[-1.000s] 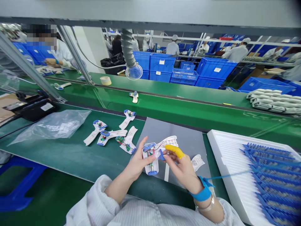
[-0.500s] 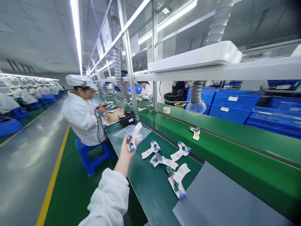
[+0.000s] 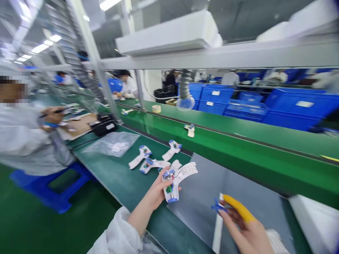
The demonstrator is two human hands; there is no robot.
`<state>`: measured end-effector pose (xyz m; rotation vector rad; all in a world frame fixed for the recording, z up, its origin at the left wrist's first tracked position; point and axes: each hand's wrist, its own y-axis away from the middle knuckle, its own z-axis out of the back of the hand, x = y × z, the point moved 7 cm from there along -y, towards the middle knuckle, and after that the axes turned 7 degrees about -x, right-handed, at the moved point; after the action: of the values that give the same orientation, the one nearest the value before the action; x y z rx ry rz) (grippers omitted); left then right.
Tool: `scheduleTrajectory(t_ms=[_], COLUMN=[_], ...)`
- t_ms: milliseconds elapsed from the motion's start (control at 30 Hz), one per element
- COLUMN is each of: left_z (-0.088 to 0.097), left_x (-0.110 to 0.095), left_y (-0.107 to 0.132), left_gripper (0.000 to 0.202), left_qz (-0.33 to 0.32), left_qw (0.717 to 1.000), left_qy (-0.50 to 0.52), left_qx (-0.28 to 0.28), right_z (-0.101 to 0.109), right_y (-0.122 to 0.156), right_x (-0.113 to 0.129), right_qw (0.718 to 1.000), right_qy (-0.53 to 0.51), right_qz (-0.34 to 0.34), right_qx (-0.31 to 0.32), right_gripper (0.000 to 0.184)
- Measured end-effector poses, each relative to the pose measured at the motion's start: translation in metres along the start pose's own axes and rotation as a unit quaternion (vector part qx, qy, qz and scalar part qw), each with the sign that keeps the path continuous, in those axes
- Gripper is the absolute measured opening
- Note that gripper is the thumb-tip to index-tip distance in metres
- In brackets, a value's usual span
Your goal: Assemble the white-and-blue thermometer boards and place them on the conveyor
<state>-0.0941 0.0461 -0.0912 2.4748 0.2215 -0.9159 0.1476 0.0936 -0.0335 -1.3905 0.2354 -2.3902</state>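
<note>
One long green assembly bench [image 3: 111, 187] runs across the view, with stacked blue plastic crates [image 3: 214, 102] beyond it and a seated co-worker [image 3: 29, 141] in white at left. A grey mat [image 3: 201, 211] lies on the bench, and a clear plastic bag [image 3: 112, 144] lies further along. Three white device housings [image 3: 139, 156] rest on the bench between them. A fourth white device housing [image 3: 173, 187], with exposed green circuit boards, is held above the bench edge, gripped firmly in the curled fingers of the left hand [image 3: 156, 192]. The right hand [image 3: 238, 225], over the mat, wears a yellow finger cot [image 3: 238, 208] and pinches a small blue plastic part [image 3: 217, 207] at its fingertips.
</note>
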Motion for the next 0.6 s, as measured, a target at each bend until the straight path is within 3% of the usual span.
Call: scheduleTrajectory(t_ms=[100, 200, 367, 600], left_z=[-0.037, -0.055, -0.069, -0.068], left_x=[0.048, 0.069, 0.076, 0.073], left_y=[0.011, 0.017, 0.028, 0.032], left_gripper=[0.102, 0.106, 0.104, 0.101], left_qz=[0.097, 0.126, 0.112, 0.083], left_qw=[0.981, 0.963, 0.954, 0.953], left_qy=[-0.103, -0.153, -0.194, -0.221], left_qx=[0.135, 0.182, 0.198, 0.191], right_z=[-0.004, -0.004, -0.006, -0.010], right_y=[0.007, 0.012, 0.019, 0.019], right_x=[0.007, 0.014, 0.016, 0.015], right_qw=[0.999, 0.998, 0.997, 0.996], right_qy=[-0.003, -0.025, -0.044, -0.055], right_qz=[0.031, 0.035, 0.021, 0.027], right_qx=[0.044, 0.051, 0.062, 0.057], right_gripper=[0.029, 0.026, 0.025, 0.027])
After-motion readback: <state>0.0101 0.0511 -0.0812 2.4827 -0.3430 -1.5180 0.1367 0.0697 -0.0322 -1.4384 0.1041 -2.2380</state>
